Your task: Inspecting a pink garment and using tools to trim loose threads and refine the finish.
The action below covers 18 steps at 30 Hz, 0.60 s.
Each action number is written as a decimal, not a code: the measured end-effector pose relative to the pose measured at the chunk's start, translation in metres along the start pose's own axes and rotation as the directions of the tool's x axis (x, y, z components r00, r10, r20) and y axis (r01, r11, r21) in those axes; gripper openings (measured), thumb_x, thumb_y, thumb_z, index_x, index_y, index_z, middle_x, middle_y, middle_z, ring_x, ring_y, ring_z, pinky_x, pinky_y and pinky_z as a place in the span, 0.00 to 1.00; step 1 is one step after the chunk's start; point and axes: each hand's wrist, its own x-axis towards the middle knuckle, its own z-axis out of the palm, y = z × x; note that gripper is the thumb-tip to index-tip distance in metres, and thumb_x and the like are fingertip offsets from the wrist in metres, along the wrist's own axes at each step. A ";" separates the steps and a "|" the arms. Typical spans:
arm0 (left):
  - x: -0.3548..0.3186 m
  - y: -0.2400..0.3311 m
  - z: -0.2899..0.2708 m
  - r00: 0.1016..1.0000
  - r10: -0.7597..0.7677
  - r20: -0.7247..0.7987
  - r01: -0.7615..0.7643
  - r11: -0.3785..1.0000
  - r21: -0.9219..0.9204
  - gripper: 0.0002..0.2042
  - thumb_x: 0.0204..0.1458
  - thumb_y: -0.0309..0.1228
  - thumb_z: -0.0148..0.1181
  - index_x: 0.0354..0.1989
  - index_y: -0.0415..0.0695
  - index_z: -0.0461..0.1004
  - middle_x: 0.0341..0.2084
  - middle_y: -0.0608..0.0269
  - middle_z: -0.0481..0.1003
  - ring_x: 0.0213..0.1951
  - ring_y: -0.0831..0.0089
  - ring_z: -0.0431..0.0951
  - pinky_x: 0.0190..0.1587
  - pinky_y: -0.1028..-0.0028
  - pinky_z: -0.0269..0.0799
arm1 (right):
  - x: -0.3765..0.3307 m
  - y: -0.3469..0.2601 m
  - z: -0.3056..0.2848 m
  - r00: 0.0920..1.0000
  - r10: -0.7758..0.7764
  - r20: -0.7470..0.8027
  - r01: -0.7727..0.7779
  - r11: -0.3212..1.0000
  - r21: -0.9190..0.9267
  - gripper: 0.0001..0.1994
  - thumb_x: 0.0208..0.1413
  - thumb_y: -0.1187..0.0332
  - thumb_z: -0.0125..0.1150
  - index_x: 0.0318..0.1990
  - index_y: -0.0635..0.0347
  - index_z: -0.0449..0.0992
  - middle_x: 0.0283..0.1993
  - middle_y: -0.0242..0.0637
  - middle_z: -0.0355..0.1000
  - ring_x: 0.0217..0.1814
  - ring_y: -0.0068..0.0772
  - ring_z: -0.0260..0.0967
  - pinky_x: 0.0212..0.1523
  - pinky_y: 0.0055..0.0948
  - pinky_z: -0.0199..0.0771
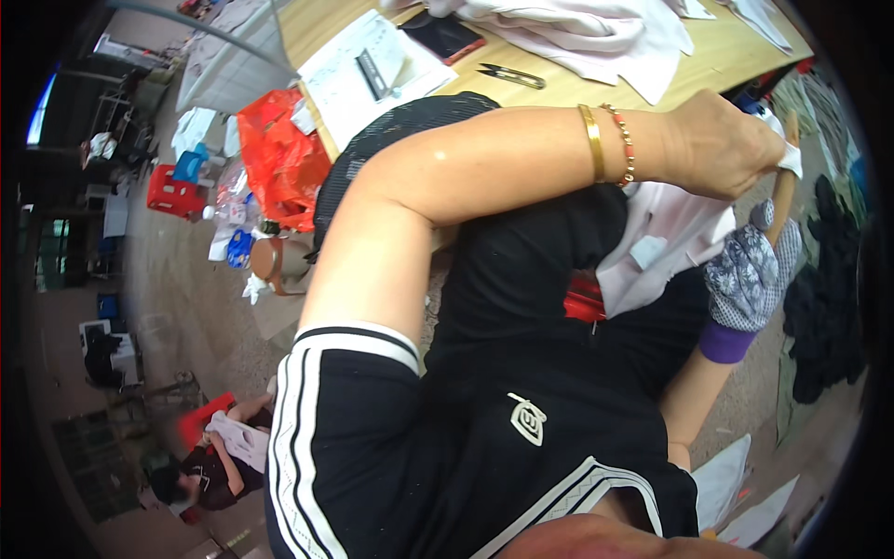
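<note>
The pale pink cloth [666, 244] hangs from your two hands in front of your black shirt [521, 373], its top edge pinched up at your left hand [722, 144] and its body draping down and inward from those fingers. A small pale label sits on the cloth just below your knuckles.

Your left hand is curled tight, fingers closed on the cloth's upper corner, where a bit of white fabric shows past your fingertips. On that wrist, just behind the hand, sit a gold bangle [590, 142] and a beaded bracelet [622, 144].

Your right hand [778, 191] is directly below and outward of the left, mostly hidden; you can see a finger rising beside the cloth, touching its edge, but I cannot tell how far that hand is closed. A patterned blue-and-white sleeve cover [745, 275] with a purple cuff wraps the forearm beneath it.

Beyond your left fingers, further away on the wooden table [577, 88], lie more pale cloth, a pair of thread snips [512, 76], a dark phone [445, 35] and a sheet of paper [358, 70]. Far off your left elbow an orange plastic bag [279, 154] stands on the floor, and another person [209, 466] sits low down there.
</note>
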 end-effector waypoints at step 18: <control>0.000 -0.015 0.016 0.946 -0.273 0.178 0.291 0.953 -0.088 0.10 0.48 0.37 0.50 0.28 0.47 0.75 0.22 0.56 0.77 0.26 0.53 0.78 0.28 0.57 0.72 | 0.025 -0.008 -0.005 0.694 -0.587 0.417 0.185 -0.415 -0.891 0.16 0.59 0.66 0.58 0.50 0.68 0.74 0.52 0.49 0.73 0.51 0.43 0.73 0.51 0.33 0.72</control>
